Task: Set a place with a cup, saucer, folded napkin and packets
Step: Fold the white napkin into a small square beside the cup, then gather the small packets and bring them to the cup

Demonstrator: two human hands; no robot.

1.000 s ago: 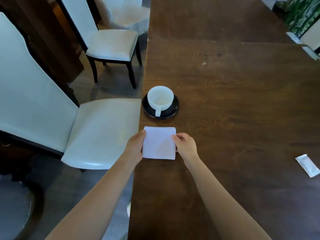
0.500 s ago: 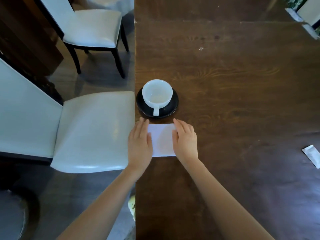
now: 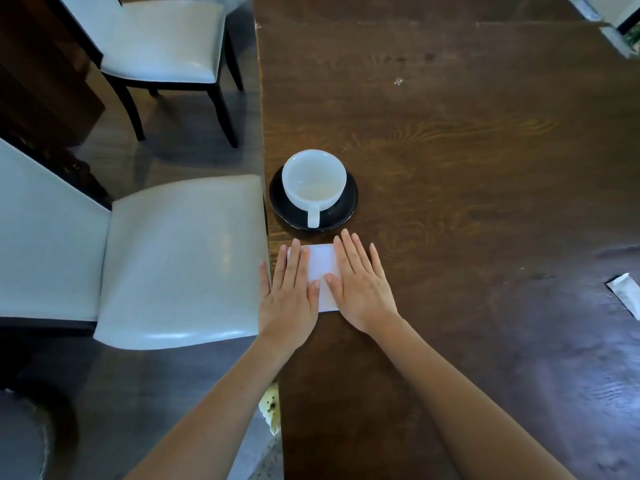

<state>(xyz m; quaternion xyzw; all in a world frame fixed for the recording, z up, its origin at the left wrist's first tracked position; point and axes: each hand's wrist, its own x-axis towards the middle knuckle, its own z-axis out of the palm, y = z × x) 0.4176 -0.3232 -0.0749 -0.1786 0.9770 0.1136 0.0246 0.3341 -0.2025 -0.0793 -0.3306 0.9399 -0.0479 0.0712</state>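
While both hands (image 3: pixel 325 289) lie flat, the napkin (image 3: pixel 322 266) sits beneath them.

Both bare forearms reaching forward from the lower edge of the view, converging toward the middle. Left hand (image 3: pixel 290 292) flat, palm down, fingers straight and close together, pointing away from the body, thumb lying alongside toward the right hand. Right hand (image 3: pixel 362 289) flat too, palm down, fingers slightly fanned and angled a little to the left, thumb tucked inward. Thumbs near each other, a narrow gap between them. Wrists straight, in line with the forearms. Neither hand curled or gripping; both pressed level, side by side, left fingertips a little lower in the view than the right fingertips. No sleeves visible.
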